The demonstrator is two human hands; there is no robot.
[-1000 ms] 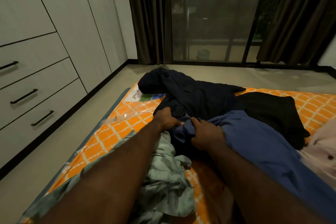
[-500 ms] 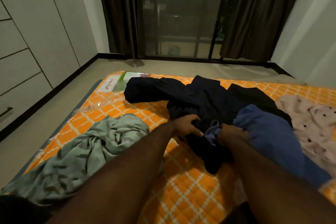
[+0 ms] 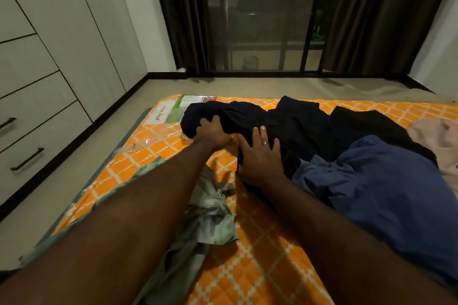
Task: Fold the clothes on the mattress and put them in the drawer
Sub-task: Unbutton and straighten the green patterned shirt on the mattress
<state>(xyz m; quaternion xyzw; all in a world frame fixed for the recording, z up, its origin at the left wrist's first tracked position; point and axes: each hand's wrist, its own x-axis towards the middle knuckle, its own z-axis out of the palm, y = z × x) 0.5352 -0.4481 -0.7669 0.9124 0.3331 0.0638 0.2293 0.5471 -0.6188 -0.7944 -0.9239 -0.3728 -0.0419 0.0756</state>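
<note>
Barely begun: nothing is folded yet.
Nearer you than both hands, a crumpled grey-green cloth garment (image 3: 210, 215) lies loose on the orange quilted mattress (image 3: 260, 260). Your left hand (image 3: 213, 135) clutches one end of the rumpled dark navy garment (image 3: 297, 126), and your right hand (image 3: 260, 156) presses it, fingers spread. Right of that, a loose blue cloth garment (image 3: 384, 181) waits. The white handled drawers (image 3: 42, 131), left of your grip, are closed.

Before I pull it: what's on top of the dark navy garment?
The left hand grips the dark navy garment at its left end; the right hand presses flat on it; the blue garment overlaps its near edge. How much lies beneath is covered.
</note>
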